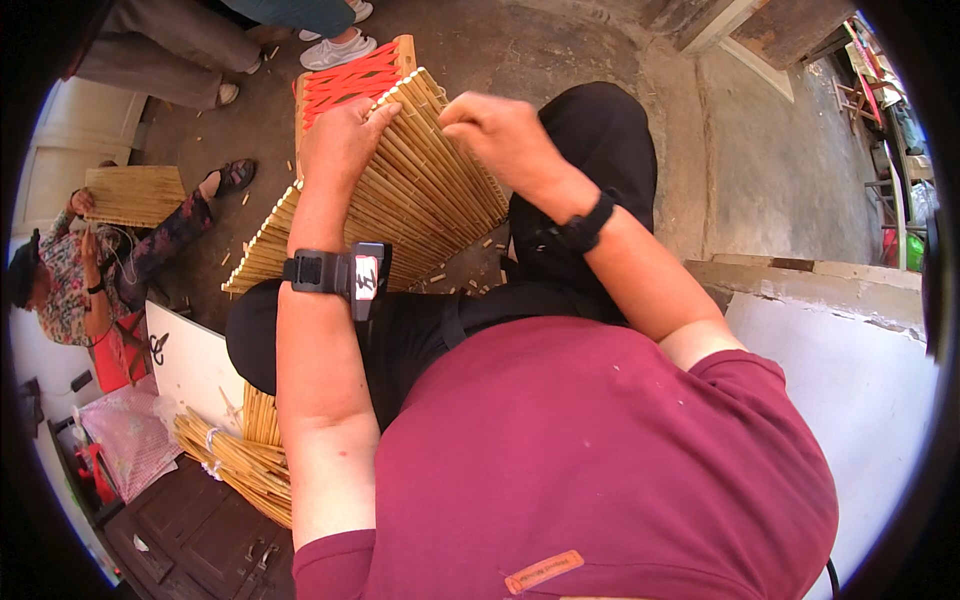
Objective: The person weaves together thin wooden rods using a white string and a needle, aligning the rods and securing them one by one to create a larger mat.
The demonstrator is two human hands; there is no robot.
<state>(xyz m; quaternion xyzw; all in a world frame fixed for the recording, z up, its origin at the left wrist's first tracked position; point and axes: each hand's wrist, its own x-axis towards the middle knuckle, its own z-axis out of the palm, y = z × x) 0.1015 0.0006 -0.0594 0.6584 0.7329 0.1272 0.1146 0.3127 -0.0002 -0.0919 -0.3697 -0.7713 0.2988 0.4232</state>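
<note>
A mat of yellow-brown reed stalks [425,190] slants across my lap, its stalks lying side by side with pale ends along the edges. My left hand [345,140] is at its far edge, thumb and fingers closed on the reeds near the corner. Just right of that edge, my right hand [505,140] is raised with its fingers curled into a pinch, slightly blurred. Whatever it pinches, perhaps something thin, is too small to make out. Beyond the mat stands a low wooden stool [405,55] laced with red webbing [345,85], partly hidden by my left hand.
Bundled reed stalks [235,465] lie on a dark cabinet [190,530] at the lower left. At the far left a seated person holds another reed mat [135,195]. Two people's legs stand at the top left. Short reed offcuts litter the floor [560,50]. A white panel [840,390] is on my right.
</note>
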